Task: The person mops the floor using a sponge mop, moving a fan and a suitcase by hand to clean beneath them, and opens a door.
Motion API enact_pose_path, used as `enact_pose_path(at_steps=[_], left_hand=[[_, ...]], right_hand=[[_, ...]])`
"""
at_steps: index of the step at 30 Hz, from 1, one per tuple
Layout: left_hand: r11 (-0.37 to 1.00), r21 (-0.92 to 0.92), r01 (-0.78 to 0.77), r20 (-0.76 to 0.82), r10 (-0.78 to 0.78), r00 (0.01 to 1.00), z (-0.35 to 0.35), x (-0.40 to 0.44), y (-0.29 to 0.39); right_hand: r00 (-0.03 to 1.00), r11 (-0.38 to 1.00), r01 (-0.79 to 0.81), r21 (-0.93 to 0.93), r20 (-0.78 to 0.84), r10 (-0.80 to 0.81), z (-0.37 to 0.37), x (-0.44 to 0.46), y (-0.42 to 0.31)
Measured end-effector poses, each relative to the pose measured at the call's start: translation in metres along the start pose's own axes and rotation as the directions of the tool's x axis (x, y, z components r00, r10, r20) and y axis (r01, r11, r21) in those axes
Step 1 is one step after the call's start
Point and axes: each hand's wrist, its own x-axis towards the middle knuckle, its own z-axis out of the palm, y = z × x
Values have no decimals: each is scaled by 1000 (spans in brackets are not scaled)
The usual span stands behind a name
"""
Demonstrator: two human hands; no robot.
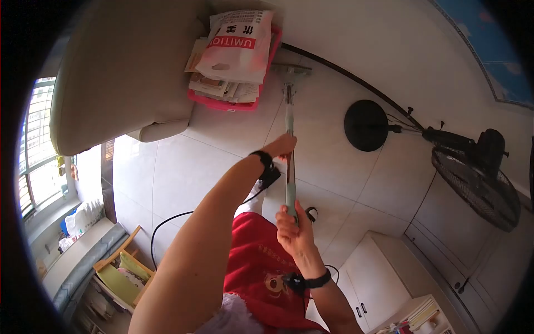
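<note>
A long-handled floor mop runs straight out ahead of me, its pole grey-green and metal. Its flat head rests on the tiles by the pink basket, partly hidden behind it. My left hand is closed around the middle of the pole. Nearer to me, my right hand wraps round the green grip at the pole's end. Both wrists wear black bands with small devices attached. A red apron covers my front.
A white plastic bag lies on papers in the basket, beside a beige sofa. At right stands a black fan with a round base. A white cabinet is at lower right, a wooden chair at lower left.
</note>
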Motion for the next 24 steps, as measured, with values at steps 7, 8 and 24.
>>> enact_pose_path(at_steps=[7,8,24], left_hand=[[955,-297,8,-164,-59,985,126,-87,23],[929,-344,140,-136,-197,971,136,-101,41],[601,785,-150,182,7,983,422,-121,215]], right_hand=[[979,986,-103,-129,-186,78,-60,-108,8],[974,982,-127,-138,-204,97,-69,-123,6],[818,925,-180,-333,-573,-48,-126,-397,-91]])
